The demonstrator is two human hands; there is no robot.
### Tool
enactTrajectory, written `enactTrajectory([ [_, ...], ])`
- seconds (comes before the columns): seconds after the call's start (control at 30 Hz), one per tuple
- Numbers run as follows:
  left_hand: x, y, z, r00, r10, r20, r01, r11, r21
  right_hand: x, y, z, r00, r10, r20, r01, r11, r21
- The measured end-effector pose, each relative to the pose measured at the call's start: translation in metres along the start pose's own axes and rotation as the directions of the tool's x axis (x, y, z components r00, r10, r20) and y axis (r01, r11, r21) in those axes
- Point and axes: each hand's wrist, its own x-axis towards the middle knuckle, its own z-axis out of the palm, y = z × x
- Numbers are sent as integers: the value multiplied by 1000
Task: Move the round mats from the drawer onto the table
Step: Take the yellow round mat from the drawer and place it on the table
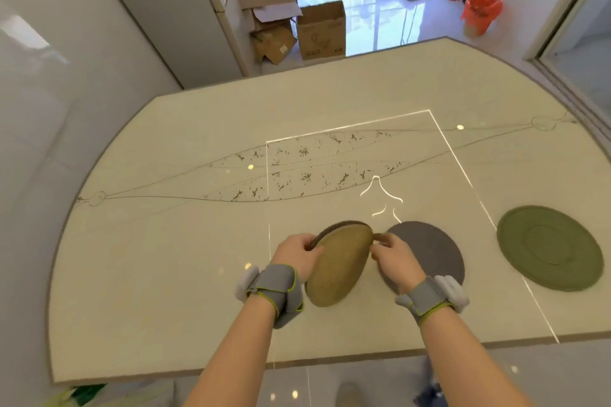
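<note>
A grey mat (429,248) and a ridged green mat (549,248) lie flat on the glossy table (165,258). Both hands, left (299,253) and right (391,258), grasp tilted tan mats (340,264) just above it.

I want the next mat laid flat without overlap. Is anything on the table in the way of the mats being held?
Nothing blocks the bare table left of the held mats. To their right lies the grey mat, partly under the right hand, with the green mat beyond.
</note>
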Motion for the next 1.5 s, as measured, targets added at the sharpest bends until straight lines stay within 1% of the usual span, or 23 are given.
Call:
enactTrajectory([
  [0.07,6,-7,-6,995,-76,-62,77,997,22,3,-3,5,996,18,83,-14,999,-48],
  [0.2,23,-6,6,936,-347,-58,322,913,-252,22,-16,-19,973,29,228,5,989,-148],
  [0.23,28,-15,10,916,-396,-63,376,902,-211,23,-20,-19,971,18,239,21,987,-157],
  [0.3,27,-31,25,879,-467,-97,469,883,0,23,-24,-18,954,16,300,49,977,-206],
  [0.37,24,-40,41,873,-452,-184,480,863,160,21,-25,-15,941,21,338,80,957,-280],
  [0.43,10,-39,60,862,-424,-277,484,851,204,16,-19,-11,916,44,399,114,924,-365],
  [0.53,6,-34,75,866,-415,-280,478,851,219,10,-6,-6,904,58,423,123,914,-387],
  [0.6,9,-36,72,837,-442,-324,507,848,154,1,-3,-2,909,46,414,132,911,-391],
  [0.67,10,-34,62,834,-412,-368,461,886,54,2,-2,0,916,42,399,120,920,-372],
  [0.73,3,-31,57,910,-293,-294,287,956,-65,1,1,-1,938,37,345,83,941,-327],
  [0.8,-11,-17,53,969,-112,-221,88,989,-115,4,5,-7,969,30,247,24,977,-212],
  [0.9,-26,22,41,987,101,-127,-127,968,-218,14,6,-23,990,28,136,-24,999,-33],
  [0.93,-25,33,36,985,137,-102,-159,954,-255,15,3,-27,985,40,168,-42,999,10],
  [1.0,-18,70,36,985,166,-41,-170,917,-361,21,-3,-51,984,70,162,-92,987,132],
  [1.07,-9,81,38,993,85,-79,-113,864,-491,23,-8,-61,985,90,147,-126,956,265],
  [1.1,4,112,56,994,93,-56,-108,857,-504,28,-8,-97,993,105,51,-116,928,354],
  [1.17,16,117,65,998,-2,-65,-35,823,-567,29,-15,-114,997,80,-8,-70,911,407],
  [1.2,30,153,91,999,36,-8,-35,840,-542,32,-14,-160,990,83,-119,-24,903,430],
  [1.27,40,168,99,1000,25,-15,-29,829,-558,39,-24,-181,975,7,-221,82,916,392],
  [1.3,54,207,127,996,83,16,-61,830,-554,45,-24,-228,948,6,-317,118,921,371],
  [1.37,60,233,130,990,140,4,-111,797,-594,51,-39,-250,941,-53,-336,183,912,368],
  [1.4,71,267,154,978,205,40,-142,793,-592,58,-40,-289,935,-39,-352,183,905,384],
  [1.5,86,300,175,978,192,75,-133,867,-481,72,-42,-330,950,26,-310,70,953,294],
])
